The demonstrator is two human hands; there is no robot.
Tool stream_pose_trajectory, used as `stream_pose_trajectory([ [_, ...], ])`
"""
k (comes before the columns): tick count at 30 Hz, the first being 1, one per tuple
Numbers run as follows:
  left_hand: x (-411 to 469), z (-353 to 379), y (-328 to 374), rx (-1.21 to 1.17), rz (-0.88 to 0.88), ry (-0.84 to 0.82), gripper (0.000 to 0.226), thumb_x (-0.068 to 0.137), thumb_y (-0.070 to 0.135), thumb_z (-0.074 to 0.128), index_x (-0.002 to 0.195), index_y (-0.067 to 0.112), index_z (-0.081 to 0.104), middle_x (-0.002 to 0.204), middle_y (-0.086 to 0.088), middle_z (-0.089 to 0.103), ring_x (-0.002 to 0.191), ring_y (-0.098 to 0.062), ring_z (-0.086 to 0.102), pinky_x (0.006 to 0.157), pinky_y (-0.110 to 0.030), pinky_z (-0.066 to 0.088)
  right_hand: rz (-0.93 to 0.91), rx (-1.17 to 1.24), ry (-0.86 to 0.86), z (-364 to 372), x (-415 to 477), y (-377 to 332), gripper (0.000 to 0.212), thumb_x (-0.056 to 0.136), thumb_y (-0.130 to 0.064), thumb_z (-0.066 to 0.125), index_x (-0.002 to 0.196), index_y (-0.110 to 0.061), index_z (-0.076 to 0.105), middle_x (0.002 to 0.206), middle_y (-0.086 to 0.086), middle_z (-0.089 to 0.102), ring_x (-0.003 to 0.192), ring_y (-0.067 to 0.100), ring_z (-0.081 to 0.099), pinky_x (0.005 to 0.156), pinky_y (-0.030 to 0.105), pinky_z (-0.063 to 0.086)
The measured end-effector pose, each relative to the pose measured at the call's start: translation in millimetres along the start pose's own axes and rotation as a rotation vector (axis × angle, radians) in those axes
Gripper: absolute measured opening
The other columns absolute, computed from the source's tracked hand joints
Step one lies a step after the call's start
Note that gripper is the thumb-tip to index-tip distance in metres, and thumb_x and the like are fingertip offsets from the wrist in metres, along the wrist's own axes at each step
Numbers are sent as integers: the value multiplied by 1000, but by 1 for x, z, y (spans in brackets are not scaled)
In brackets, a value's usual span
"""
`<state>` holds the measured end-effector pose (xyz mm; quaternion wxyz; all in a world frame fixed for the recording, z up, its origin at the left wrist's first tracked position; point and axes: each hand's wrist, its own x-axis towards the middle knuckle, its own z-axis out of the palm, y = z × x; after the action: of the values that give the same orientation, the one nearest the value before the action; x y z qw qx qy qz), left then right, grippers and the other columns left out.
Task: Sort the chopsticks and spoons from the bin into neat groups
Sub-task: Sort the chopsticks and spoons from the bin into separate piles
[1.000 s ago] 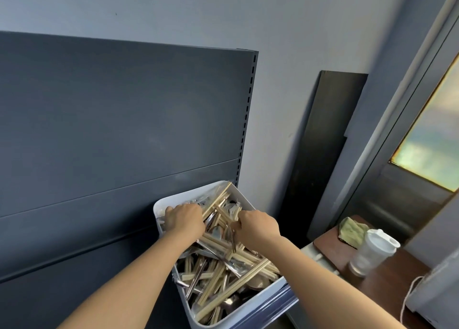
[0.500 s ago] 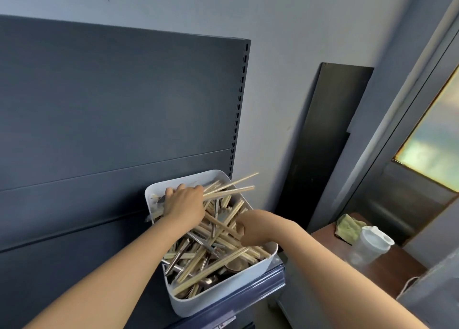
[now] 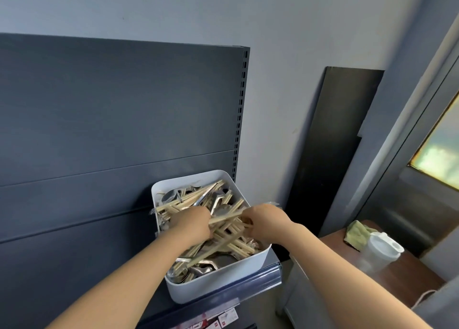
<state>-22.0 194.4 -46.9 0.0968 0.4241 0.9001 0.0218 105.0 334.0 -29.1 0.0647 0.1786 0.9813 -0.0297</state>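
On the dark blue shelf edge (image 3: 270, 275) | white rounded plastic bin (image 3: 216, 282) holds jumbled pale wooden chopsticks (image 3: 226, 217) and shiny metal spoons (image 3: 171, 195) | left hand (image 3: 192, 223), right hand (image 3: 265, 219) inside bin, fingers curled round chopsticks between them

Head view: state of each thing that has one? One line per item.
bin, on the shelf edge, full, unsorted
chopsticks, jumbled in the bin, one bundle held between both hands
spoons, mixed among the chopsticks
left hand, in the bin, fingers curled on the bundle
right hand, fingers curled on the bundle's other end
cup, upright on the side table, lid on
cloth, crumpled beside the cup
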Motion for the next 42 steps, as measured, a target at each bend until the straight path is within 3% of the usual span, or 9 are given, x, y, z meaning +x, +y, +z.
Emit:
stream_pose_trajectory([
  [7,-4,-4,7,-107,-4,91,22,96,34,41,103,22,58,83,7,56,65,-12,53,55,-26,39,34,93,148,-14,-8,10,9,86,-34,62,88,-27,56,94,-2,64,80,22,52,64,27,37],
  [10,-2,-13,3,-384,-26,102,21,100,29,42,113,21,57,83,4,57,65,-12,53,55,-26,39,23,168,229,-22,-8,11,9,85,-32,63,86,-25,56,91,-2,65,83,24,56,65,31,41],
  [14,-8,-34,-6,-792,-52,154,13,98,20,50,96,18,62,84,0,64,68,-14,61,65,-31,52,-78,88,526,-24,-5,12,17,89,-37,62,96,-21,63,92,-2,63,85,24,58,70,29,31],
  [17,-18,-50,-15,-917,-87,232,15,95,18,53,85,15,64,92,2,66,77,-15,63,66,-28,49,-118,34,703,-21,0,10,15,89,-34,64,91,-20,67,83,-2,63,78,24,58,71,31,36],
  [20,-28,-64,-29,-974,-143,392,13,95,17,53,89,16,65,84,0,68,69,-16,63,62,-30,51,-98,67,757,-21,6,3,9,86,-25,68,92,-20,70,79,0,64,73,28,60,67,32,38],
  [23,-39,-77,-49,-943,-243,626,15,97,20,51,90,17,64,79,1,69,73,-22,66,72,-39,54,-141,98,726,-21,15,-15,10,90,-23,62,93,-14,66,81,4,62,74,32,58,62,30,33],
  [27,-58,-93,-83,-1021,-302,738,15,97,19,51,87,19,62,80,-4,69,68,-20,61,61,-31,49,-286,144,655,-22,26,-59,29,102,-35,39,93,-12,55,89,4,60,76,29,54,56,33,36],
  [37,-145,-62,-247,-1028,-710,680,15,93,15,54,93,8,67,83,-8,69,59,-22,53,62,-32,44,-492,232,346,-11,52,-206,35,103,-42,28,91,-14,46,97,7,59,89,35,57,66,38,38],
  [42,-188,-19,-323,-934,-835,525,14,94,12,53,94,5,65,83,-9,70,59,-23,57,63,-30,47,-445,273,152,13,70,-290,32,103,-40,29,84,-17,40,88,6,57,77,30,49,62,34,31],
])
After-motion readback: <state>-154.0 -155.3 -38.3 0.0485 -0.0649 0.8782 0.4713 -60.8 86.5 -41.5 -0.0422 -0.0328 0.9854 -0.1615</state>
